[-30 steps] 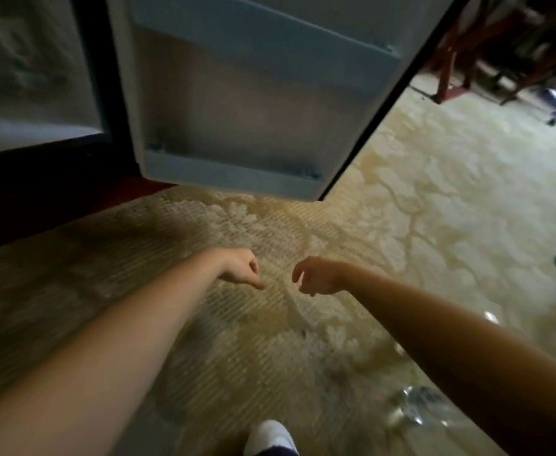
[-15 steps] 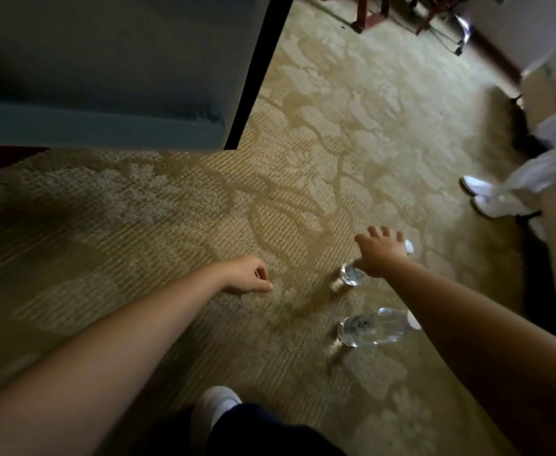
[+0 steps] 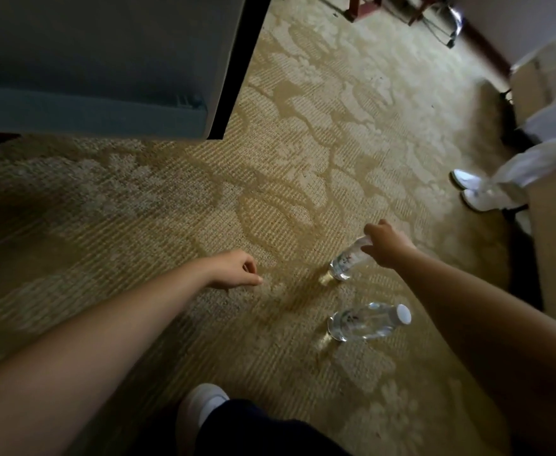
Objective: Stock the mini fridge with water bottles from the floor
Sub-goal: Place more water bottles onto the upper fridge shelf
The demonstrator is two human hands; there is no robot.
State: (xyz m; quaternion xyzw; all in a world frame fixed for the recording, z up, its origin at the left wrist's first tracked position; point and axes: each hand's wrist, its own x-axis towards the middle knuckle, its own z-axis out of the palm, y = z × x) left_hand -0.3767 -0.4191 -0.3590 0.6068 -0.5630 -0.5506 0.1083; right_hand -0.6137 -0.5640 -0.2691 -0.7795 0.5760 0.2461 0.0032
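Two clear water bottles stand on the patterned carpet at the right of the head view. My right hand (image 3: 385, 243) grips the top of the farther bottle (image 3: 347, 262), which is tilted, its base near the carpet. The nearer bottle (image 3: 365, 322) with a white cap stands free. My left hand (image 3: 237, 269) hovers over the carpet left of the bottles, fingers loosely curled, holding nothing. The open fridge door (image 3: 99, 103) with its lower shelf fills the upper left.
My own white shoe (image 3: 201, 409) and dark trouser leg are at the bottom centre. Another person's white shoes (image 3: 477, 192) and light trousers stand at the right, by a bed edge. Red chair legs (image 3: 362, 8) show at the top.
The view swung right and down from the fridge door to the bottles. My right hand reached the farther bottle, closed on its top and tipped it. My left hand stayed low.
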